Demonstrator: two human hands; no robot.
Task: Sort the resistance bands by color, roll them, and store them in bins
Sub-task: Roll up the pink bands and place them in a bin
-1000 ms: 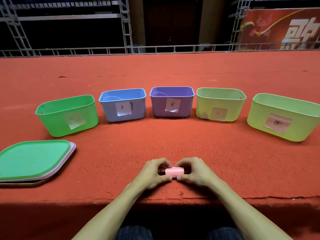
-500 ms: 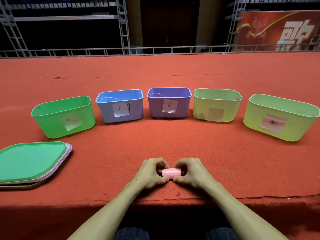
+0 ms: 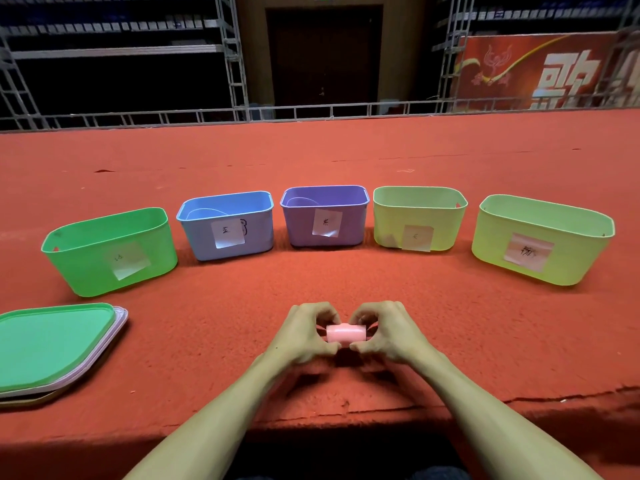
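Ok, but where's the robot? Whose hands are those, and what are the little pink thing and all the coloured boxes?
There is no robot here. A person wears a camera on the head, so the picture looks forward and down at their own two bare hands. The left hand and the right hand each pinch one end of a small pink rolled-up resistance band with curled fingers, near the front edge of the red carpeted surface. Behind it, five open plastic bins stand in a curved row, each with a paper label: a green bin, a blue bin, a purple bin, a yellow-green bin and a second yellow-green bin at the far right. On the left lies a stack of flat plastic lids, with a green one on top.
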